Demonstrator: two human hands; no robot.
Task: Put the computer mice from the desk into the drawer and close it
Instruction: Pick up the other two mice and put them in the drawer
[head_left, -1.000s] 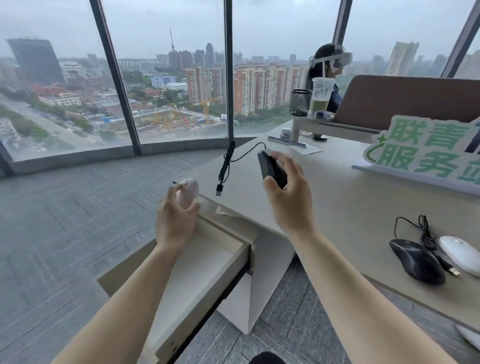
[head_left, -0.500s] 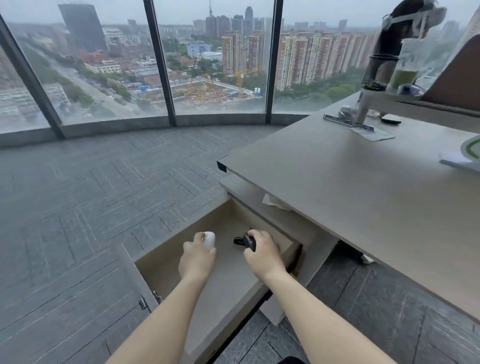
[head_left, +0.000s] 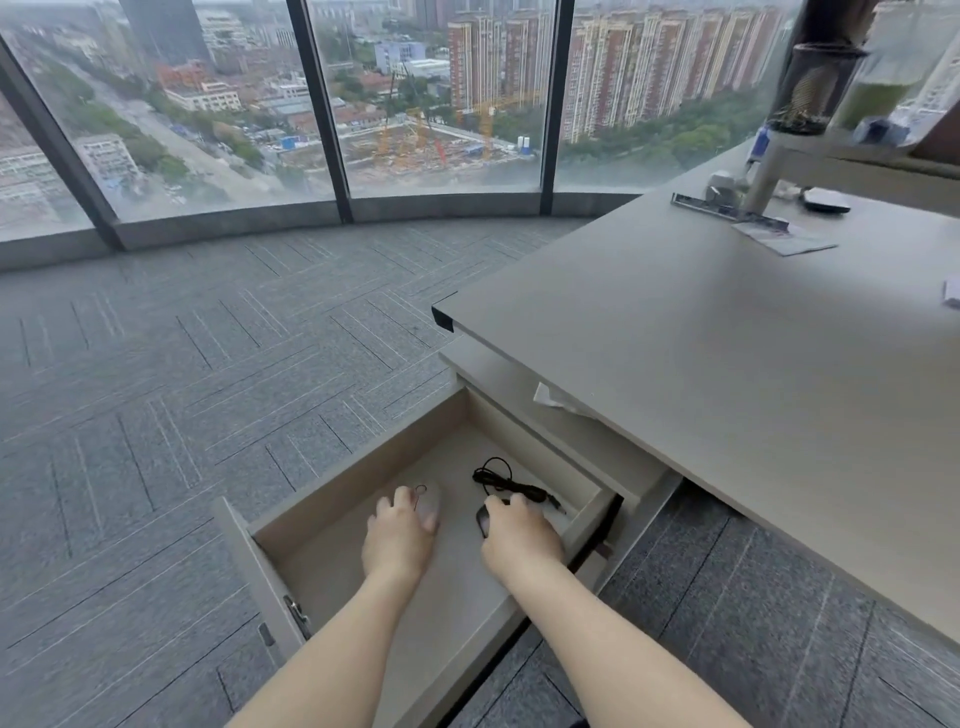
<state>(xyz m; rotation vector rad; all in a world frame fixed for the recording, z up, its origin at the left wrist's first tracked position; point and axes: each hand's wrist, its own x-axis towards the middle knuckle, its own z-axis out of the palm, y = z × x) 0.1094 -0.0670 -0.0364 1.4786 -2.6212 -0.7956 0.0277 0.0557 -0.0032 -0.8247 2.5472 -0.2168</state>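
Observation:
The beige drawer (head_left: 332, 488) stands pulled out under the desk (head_left: 727, 353). Both of my hands are down inside it. My left hand (head_left: 400, 535) lies over a white mouse (head_left: 430, 508) that rests on the drawer floor. My right hand (head_left: 519, 535) covers a black mouse (head_left: 483, 519), of which only the left edge shows. The black mouse's cable (head_left: 506, 483) lies coiled on the drawer floor just beyond my fingers.
A second, shut drawer front (head_left: 524, 384) with a scrap of white paper (head_left: 553, 397) sits above the open one. Far on the desk are a monitor stand (head_left: 810, 156), a pen cup (head_left: 815, 88), a drink cup and papers. Grey carpet and floor-to-ceiling windows lie to the left.
Both hands came down from desk height into the drawer with a mouse each. The mice now rest on the drawer floor and the black cable lies spread out there.

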